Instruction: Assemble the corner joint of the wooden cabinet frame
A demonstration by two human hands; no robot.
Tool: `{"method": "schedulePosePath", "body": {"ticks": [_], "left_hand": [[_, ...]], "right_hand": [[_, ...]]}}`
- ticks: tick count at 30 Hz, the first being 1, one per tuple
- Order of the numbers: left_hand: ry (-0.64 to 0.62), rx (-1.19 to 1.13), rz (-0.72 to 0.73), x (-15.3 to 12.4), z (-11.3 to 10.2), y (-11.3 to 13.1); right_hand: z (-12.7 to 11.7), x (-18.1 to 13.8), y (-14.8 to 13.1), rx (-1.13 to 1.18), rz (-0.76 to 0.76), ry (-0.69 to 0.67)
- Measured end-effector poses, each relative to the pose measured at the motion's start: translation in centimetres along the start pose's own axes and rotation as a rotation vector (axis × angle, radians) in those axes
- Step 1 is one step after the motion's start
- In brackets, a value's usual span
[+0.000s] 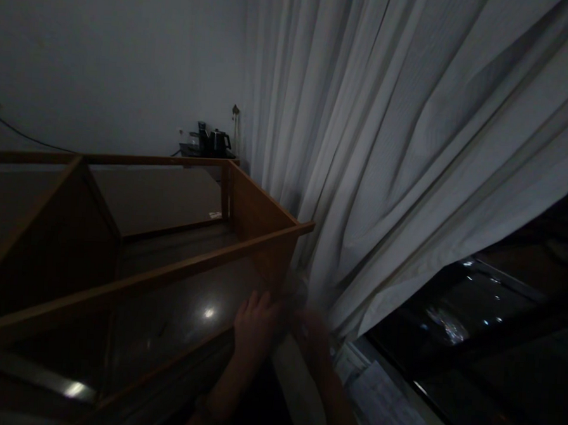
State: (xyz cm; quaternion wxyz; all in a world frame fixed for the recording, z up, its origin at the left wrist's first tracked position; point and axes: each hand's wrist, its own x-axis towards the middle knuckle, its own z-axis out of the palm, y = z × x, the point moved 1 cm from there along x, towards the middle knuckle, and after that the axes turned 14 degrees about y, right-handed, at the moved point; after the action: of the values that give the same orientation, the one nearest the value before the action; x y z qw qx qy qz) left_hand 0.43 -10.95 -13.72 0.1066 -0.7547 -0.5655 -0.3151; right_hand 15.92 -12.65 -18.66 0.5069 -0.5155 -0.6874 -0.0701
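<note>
The room is dim. My left hand (pixel 255 328) reaches forward beside the lower corner of a wooden shelf frame (pixel 263 237), knuckles up and fingers curled forward; what they grip is hidden. My right hand (pixel 312 336) is smeared by motion just to its right, at the bottom edge of a pale curtain (pixel 409 181). A small dark blurred object (pixel 293 294) sits between the two hands, and I cannot make out what it is.
A glossy dark surface (pixel 183 315) lies under the shelf frame. A kettle and tray (pixel 211 144) stand on a far counter against the wall. A dark window (pixel 473 317) shows behind the lifted curtain, with papers (pixel 383 401) on the sill.
</note>
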Motion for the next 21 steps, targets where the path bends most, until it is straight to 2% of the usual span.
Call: {"method": "schedulePosePath", "body": {"ticks": [4,7,9,12,17,21], "left_hand": [[0.009,0.020,0.032,-0.2,0.3,-0.2],[0.036,0.028,0.071,-0.5,0.6,-0.5],[0.045,0.027,0.091,-0.8,0.7,-0.7],[0.049,0.021,0.122,-1.0,0.8,-0.9],[0.060,0.003,0.167,-1.1,0.7,-0.9],[0.058,-0.022,0.149,-1.2,0.7,-0.8]], "right_hand": [[0.1,-0.2,0.0,-0.121,-0.152,-0.041],[0.1,0.0,-0.5,-0.144,-0.135,-0.008],[0.1,0.0,-1.0,-0.124,-0.046,0.024],[0.4,-0.3,-1.6,-0.042,0.183,0.056],[1.1,-0.8,-2.7,0.213,0.549,0.027],[1.4,-0.7,-3.2,0.405,0.738,0.014]]}}
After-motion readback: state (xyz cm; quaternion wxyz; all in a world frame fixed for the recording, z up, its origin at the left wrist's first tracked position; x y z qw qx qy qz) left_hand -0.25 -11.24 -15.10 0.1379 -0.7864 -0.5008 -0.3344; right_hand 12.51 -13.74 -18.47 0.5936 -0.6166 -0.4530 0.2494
